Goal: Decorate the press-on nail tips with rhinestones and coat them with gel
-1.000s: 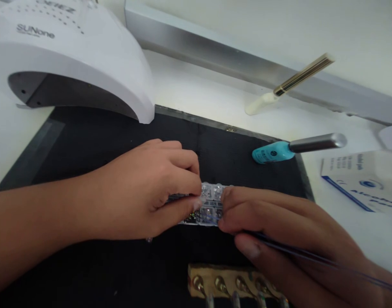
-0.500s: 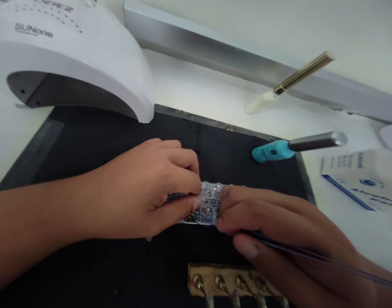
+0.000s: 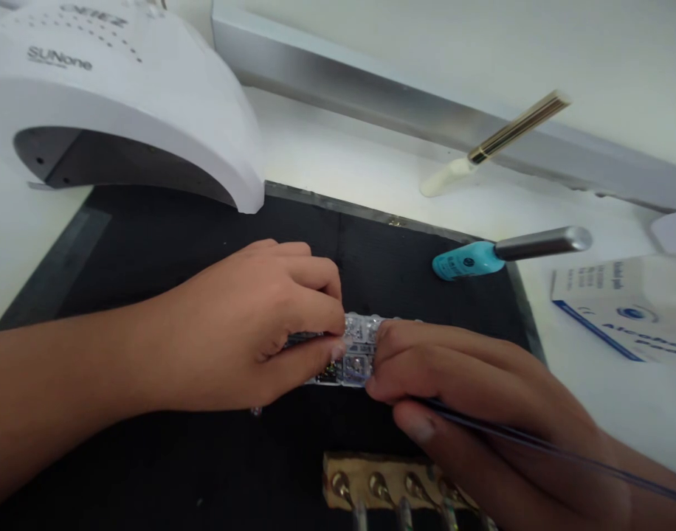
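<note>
A clear compartment box (image 3: 356, 366) with small shiny gems in its cells lies on the black mat, partly covered by both hands. My left hand (image 3: 271, 317) is closed on its left part, thumb and fingers pinching at the cells. Over the box's right end, my right hand (image 3: 471, 391) has its curled fingers touching it. A thin dark stick (image 3: 537, 442), like a slim brush handle, runs between that hand's thumb and fingers toward the lower right; its tip is hidden.
A white nail lamp (image 3: 205, 125) stands at the back left. A turquoise bottle (image 3: 468, 261) and a cream bottle with gold cap (image 3: 449, 177) stand at the right, near an alcohol pad box (image 3: 620, 306). A wooden holder (image 3: 365, 483) with clear nail tips lies in front.
My right hand has shifted slightly left along the box, uncovering a little less of its right end. My left hand stays in place.
</note>
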Available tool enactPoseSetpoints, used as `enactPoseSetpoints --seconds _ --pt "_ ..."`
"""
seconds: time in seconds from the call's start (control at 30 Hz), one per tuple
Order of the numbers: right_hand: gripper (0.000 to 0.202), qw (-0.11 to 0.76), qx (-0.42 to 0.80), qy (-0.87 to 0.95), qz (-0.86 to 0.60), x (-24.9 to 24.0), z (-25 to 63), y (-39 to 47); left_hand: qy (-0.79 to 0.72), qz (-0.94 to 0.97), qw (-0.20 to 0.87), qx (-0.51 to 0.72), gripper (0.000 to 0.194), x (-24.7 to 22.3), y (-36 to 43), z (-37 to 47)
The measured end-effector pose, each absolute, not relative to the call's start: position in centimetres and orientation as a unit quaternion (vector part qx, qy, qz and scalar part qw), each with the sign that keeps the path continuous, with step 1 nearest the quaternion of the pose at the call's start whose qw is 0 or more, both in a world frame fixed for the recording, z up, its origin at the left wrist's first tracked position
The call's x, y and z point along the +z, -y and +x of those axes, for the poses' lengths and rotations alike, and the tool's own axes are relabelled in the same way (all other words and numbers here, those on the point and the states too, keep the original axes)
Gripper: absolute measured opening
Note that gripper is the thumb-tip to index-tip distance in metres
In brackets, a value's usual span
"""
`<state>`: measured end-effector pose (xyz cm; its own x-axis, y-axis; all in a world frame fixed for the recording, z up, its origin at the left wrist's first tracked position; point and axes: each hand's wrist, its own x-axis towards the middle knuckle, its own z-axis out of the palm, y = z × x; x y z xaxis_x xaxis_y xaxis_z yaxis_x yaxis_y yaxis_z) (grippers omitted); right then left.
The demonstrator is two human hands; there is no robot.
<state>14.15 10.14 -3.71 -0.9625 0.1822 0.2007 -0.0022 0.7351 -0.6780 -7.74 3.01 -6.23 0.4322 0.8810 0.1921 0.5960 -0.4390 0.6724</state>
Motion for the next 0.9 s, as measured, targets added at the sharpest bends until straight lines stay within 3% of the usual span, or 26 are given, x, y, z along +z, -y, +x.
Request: enactPoseSetpoints --seconds 0.4,0.6,0.9 --pt "0.009 0.14 0.341 0.928 -0.059 -3.8 14.4 -10.1 -0.458 0.806 0.261 0.27 0.023 -6.2 -3.1 -7.7" --pt "0.011 0.104 0.245 0.959 -0.1 -2.8 15.3 -9.1 -0.458 0.805 0.261 0.272 0.021 -6.2 -3.0 -7.7" --pt "0.01 0.156 0.223 0.962 0.001 -0.9 16.5 -8.1 -0.443 0.815 0.263 0.266 0.018 -5.3 -2.9 -7.9"
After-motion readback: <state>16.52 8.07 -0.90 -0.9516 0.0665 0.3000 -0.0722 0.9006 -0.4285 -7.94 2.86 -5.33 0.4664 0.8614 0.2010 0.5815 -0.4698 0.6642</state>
